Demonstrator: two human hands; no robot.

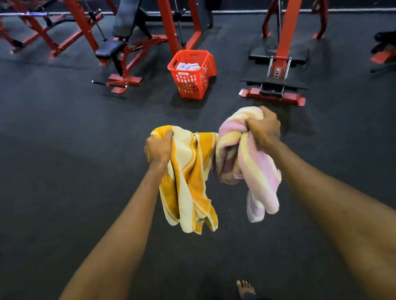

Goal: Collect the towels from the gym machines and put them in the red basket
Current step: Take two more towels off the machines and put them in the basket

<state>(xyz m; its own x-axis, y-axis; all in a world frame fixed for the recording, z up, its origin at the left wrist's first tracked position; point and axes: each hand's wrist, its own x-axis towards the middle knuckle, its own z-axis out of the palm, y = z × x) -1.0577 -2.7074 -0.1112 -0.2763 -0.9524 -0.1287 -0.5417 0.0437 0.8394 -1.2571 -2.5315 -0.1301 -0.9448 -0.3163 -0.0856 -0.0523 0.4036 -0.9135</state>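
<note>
My left hand grips an orange and cream striped towel that hangs down in front of me. My right hand is closed on a bunched pink and pale yellow striped towel. Both arms reach forward at mid-frame, the two towels almost touching. The red basket stands on the dark floor straight ahead, well beyond my hands. A pale folded towel lies inside it near the top.
A red-framed incline bench stands left of the basket, and a red machine with a black footplate stands to its right. More red racks line the back. Dark rubber floor spreads around me. My bare foot shows below.
</note>
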